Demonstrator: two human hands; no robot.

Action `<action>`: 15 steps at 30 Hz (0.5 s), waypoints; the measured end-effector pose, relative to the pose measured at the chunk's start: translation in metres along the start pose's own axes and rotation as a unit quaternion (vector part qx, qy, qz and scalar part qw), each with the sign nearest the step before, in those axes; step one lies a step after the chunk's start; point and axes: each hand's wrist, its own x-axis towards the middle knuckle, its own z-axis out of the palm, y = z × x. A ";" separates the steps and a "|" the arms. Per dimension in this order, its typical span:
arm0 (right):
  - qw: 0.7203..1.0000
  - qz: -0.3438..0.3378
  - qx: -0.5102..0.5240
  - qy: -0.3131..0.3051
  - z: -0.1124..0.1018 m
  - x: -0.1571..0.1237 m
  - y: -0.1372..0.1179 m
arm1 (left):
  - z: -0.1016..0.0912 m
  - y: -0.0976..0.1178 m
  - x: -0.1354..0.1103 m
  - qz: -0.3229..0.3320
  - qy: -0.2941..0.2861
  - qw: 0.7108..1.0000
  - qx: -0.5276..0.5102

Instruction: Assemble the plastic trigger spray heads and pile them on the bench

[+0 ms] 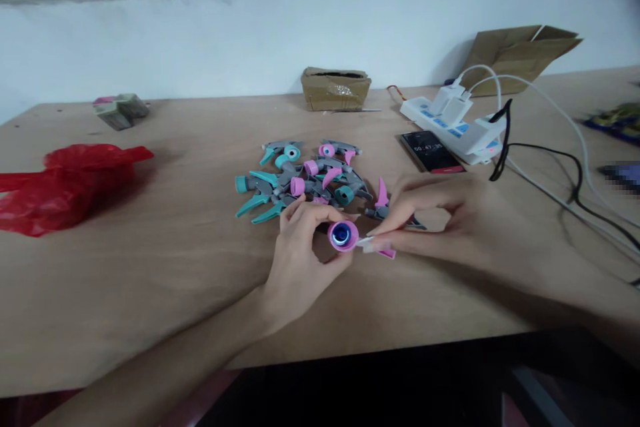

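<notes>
My left hand (305, 250) is closed around a trigger spray head (353, 233), fingers and thumb on either side of its pink collar. The collar's open end faces me, with a white ring and a dark blue centre inside. My right hand (433, 217) pinches a small white piece (365, 241) right beside the collar; what kind of piece it is I cannot make out. A pink trigger tip (387, 254) shows below the right fingertips. Just beyond both hands lies a pile of grey spray heads (327, 177) with teal or pink collars and triggers.
A red plastic bag (75, 180) lies at the left, with a small bundle (120, 110) behind it. A small cardboard box (335, 90) stands by the wall. At the right are a phone (433, 151), a power strip (450, 123) with cables, and an open carton (525, 57).
</notes>
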 end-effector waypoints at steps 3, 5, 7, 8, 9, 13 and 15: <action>0.991 0.085 0.082 -0.065 0.007 0.007 0.004 | 0.002 -0.002 0.000 0.002 -0.007 1.000 -0.004; 0.984 0.126 0.103 -0.074 0.014 0.012 0.006 | 0.003 -0.004 0.000 0.008 -0.009 1.000 0.000; 0.981 0.149 0.105 -0.064 0.019 0.015 0.008 | 0.005 -0.006 0.000 0.013 -0.013 1.000 0.005; 0.982 0.149 0.104 -0.052 0.021 0.016 0.009 | 0.005 -0.006 0.000 0.013 -0.014 1.000 0.007; 0.984 0.145 0.100 -0.042 0.022 0.016 0.010 | 0.005 -0.006 0.000 0.013 -0.015 1.000 0.009; 0.991 0.103 0.082 -0.026 0.022 0.014 0.012 | 0.006 -0.006 -0.001 0.011 -0.019 1.000 0.017; 0.996 0.071 0.048 -0.032 0.021 0.013 0.011 | 0.006 -0.006 -0.001 0.012 -0.021 1.000 0.017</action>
